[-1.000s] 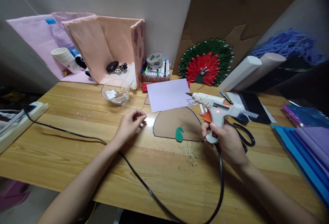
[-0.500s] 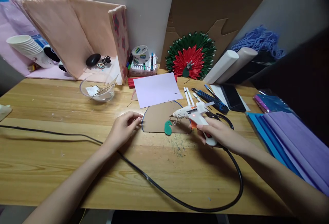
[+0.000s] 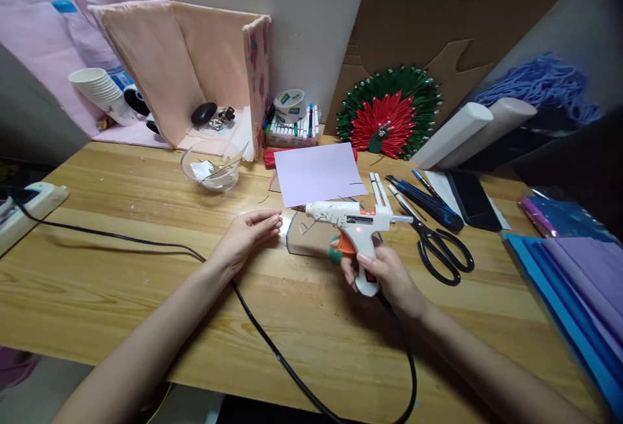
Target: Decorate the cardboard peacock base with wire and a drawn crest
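My right hand (image 3: 392, 278) is wrapped round the grip of a white hot glue gun (image 3: 333, 213), fingers by its orange trigger. Its nozzle points left, above a half-round cardboard piece (image 3: 311, 237) outlined in blue, and a thin strand of glue dangles below the barrel. Behind the gun and fingers, a green cut-out (image 3: 335, 252) is mostly hidden. My left hand (image 3: 246, 237) is just left of the cardboard, its fingertips pinched together; I cannot make out what is between them. A lilac sheet (image 3: 318, 174) covers the cardboard's far part.
Black scissors (image 3: 442, 252), a utility knife (image 3: 428, 203) and markers (image 3: 382, 190) lie to the right. A clear bowl (image 3: 214, 180) stands at the back left. The gun's black cord (image 3: 272, 346) loops across the table from a power strip (image 3: 36, 210). Colored sheets (image 3: 549, 281) lie at the right edge.
My right hand has brought the glue gun leftward over the cardboard, uncovering the scissors and covering most of the green cut-out. My left fingertips have come slightly off the cardboard's edge. The view has turned left.
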Tool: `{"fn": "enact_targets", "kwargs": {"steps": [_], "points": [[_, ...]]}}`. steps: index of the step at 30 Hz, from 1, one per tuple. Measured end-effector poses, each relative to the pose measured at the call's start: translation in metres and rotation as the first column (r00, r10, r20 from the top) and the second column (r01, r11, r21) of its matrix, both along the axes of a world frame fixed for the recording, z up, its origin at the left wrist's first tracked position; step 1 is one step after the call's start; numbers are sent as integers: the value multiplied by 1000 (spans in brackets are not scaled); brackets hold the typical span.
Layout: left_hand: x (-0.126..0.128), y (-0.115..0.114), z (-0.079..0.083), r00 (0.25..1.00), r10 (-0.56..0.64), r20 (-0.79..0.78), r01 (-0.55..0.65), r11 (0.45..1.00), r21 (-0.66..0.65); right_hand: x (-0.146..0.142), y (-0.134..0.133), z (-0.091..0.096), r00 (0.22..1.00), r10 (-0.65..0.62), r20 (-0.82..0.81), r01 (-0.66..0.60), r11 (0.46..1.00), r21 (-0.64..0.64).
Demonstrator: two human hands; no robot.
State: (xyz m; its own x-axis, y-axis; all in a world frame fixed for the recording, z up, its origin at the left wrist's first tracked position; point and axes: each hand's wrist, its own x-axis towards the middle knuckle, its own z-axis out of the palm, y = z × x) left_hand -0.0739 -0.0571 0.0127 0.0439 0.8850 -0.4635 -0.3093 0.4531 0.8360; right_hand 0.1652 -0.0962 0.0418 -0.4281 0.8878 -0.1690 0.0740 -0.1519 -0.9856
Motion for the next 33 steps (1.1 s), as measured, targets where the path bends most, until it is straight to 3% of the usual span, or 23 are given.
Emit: {"fn": "enact_targets", "kwargs": {"steps": [5,11,21,33], "points": [[-1,2,5,993,94,70,-90,994,-61,-4,-7,-26,998,-42,-41,45,997,70],[-3,1,6,991,102,88,-96,993,-69,-7,-14,-46,997,-24,-76,32,993,116],[2,-3,1,985,37,170,-24,996,-81,-12,-19,-55,991,-60,-119,76,988,132],[6,-6,2,982,-1,190,13,998,-60,-12,-17,-59,985,-6,-172,28,992,125]]}}
